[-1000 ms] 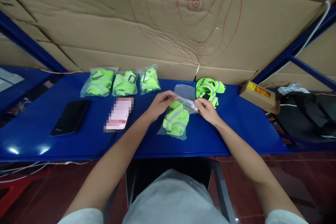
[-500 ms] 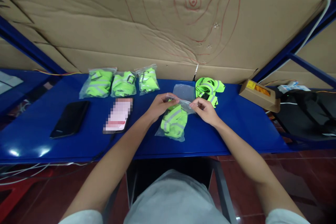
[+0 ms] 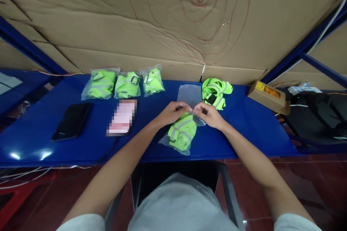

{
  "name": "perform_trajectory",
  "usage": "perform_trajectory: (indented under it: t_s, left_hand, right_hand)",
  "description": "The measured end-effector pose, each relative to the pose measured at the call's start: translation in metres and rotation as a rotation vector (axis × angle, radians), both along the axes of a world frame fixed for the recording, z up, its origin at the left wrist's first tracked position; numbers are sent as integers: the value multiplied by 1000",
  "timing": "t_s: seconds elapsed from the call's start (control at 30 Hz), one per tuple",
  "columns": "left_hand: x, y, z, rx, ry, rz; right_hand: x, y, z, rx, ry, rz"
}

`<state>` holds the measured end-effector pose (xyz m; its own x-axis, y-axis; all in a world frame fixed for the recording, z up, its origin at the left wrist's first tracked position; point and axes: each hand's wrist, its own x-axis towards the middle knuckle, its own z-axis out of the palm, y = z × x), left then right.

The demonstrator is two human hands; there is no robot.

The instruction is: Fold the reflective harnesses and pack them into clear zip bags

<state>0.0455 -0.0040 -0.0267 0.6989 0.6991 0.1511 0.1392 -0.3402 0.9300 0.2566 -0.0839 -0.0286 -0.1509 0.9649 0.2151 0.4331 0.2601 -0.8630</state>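
Note:
A clear zip-lock bag (image 3: 177,148) holds a folded neon-yellow reflective strap bundle (image 3: 184,133) with grey stripes. My left hand (image 3: 173,112) pinches the bag's top edge from the left. Close beside it, my right hand (image 3: 209,114) is closed on the same edge, the fingertips of both hands nearly meeting. Behind my hands lies a flat, clear plastic bag (image 3: 189,93) on the blue table. A loose neon-yellow reflective strap (image 3: 217,90) with black parts is heaped just past my right hand.
Three packed bags (image 3: 100,85) of neon straps stand along the cardboard wall (image 3: 108,32). A phone with a blurred screen (image 3: 121,117) and a black phone-like device (image 3: 72,121) lie on the left. An open cardboard box (image 3: 268,97) sits right, beside a black bag (image 3: 317,119).
My hands have come closer together along the bag's top edge, the left moving right and both slightly lower. The filled bag has shifted a little toward me.

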Motion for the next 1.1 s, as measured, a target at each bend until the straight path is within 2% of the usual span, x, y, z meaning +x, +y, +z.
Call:
perform_trajectory:
  t_s: [0.2,0.3,0.37,0.43,0.53,0.6,0.63,0.67,0.73,0.8,0.87,0.97,1.03,1.1]
  left_hand:
    - [1,-4,2,110,9,30]
    - [-9,-2,13,25,15,9]
    - [-20,10,24,-4,14,39]
    - [-32,33,35,29,-22,151]
    - [-40,76,48,124,-80,375]
    - [-37,94,51,287,-58,554]
    - [-34,96,51,377,-40,619]
    - [-30,92,51,460,-26,656]
    - [-23,72,50,618,-1,624]
    - [-18,42,46,734,48,464]
    - [-16,13,41,774,130,332]
    - [-14,-16,32,863,408,139]
    - [-13,-25,25,900,607,73]
    - [-10,-33,19,897,722,35]
  right_hand:
    - [-4,-4,6,29,-125,47]
    - [-3,-3,7,32,-66,28]
    - [1,-2,6,70,-58,8]
    - [5,0,4,153,-167,25]
    - [10,1,0,254,-492,76]
    - [11,2,-1,269,-641,65]
    - [11,2,-1,274,-652,37]
    - [12,2,1,282,-625,4]
    - [15,3,5,305,-513,-53]
    - [19,3,9,320,-445,-72]
    - [23,4,12,323,-487,-75]
    - [27,4,13,309,-615,-127]
    - [31,4,12,290,-658,-144]
    - [38,6,11,292,-692,-172]
